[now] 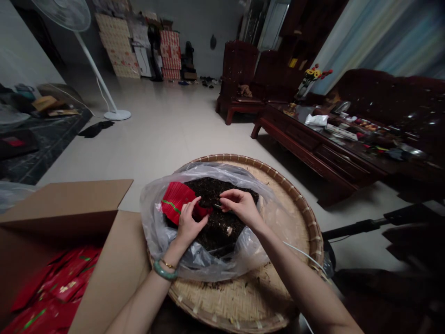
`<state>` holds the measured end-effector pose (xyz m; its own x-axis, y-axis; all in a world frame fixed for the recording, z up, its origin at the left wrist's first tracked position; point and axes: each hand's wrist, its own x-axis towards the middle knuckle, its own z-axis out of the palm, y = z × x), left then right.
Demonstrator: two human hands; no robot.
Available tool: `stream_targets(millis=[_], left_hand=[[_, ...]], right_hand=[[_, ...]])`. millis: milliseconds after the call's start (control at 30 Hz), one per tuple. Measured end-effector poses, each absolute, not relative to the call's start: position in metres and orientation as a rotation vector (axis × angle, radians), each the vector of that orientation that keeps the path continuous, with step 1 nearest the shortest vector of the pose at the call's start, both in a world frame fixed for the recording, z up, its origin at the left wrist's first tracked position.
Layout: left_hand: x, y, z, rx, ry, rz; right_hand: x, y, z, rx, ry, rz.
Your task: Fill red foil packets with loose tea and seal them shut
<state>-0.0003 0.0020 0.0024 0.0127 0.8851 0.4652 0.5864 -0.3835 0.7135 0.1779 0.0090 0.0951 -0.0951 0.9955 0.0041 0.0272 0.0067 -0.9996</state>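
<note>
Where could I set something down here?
On the tray between the bag and the near rim, bare but for crumbs; or the floor between fan and coffee table. Crowded: the bag, with dark stuff, a red packet, left hand and right hand; the box of packets.

Both hands [188, 222] are over an open plastic bag [152, 222].
</note>
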Motion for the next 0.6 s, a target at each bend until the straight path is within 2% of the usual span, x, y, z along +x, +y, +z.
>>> stream_targets(millis=[100,333,600], left_hand=[[0.0,0.001,0.003,2.003,1.496,1.313],[0.0,0.002,0.002,2.039,1.452,1.322],[0.0,0.001,0.003,2.016,1.45,1.307]], right_hand=[[0.179,0.005,0.093,-1.2,-1.379,1.204],[0.16,0.002,0.086,-1.193,-1.804,0.727],[0.168,0.002,0.082,-1.225,-1.697,0.752]])
